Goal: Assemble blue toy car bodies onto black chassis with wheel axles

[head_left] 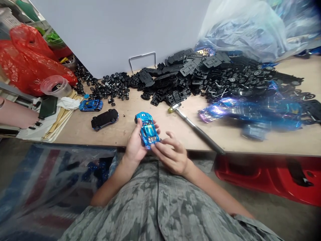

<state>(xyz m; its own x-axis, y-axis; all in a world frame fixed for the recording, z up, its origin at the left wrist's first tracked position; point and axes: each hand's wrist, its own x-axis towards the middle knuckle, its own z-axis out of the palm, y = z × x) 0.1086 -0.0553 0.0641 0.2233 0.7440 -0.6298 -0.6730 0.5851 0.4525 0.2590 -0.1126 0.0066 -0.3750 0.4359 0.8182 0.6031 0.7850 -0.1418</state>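
Observation:
A shiny blue toy car [147,129] is held just over the table's front edge. My left hand [135,144] grips it along its left side, thumb on top and fingertips showing past the far side. My right hand [173,154] pinches the car's near end at its lower right corner, with the upper fingers curled loosely away. A black wheel shows at the car's far left corner. Left of my hands, one toy car lies upside down [104,119], its black underside up. Behind it stands another blue toy car [90,105].
A hammer [193,125] lies with its handle over the table edge. Behind are piled black chassis plates [175,78] and wheel axles [110,85]. Blue car bodies [255,112] blur at right. A clear tub [55,86] stands left; a red stool [265,177] is below.

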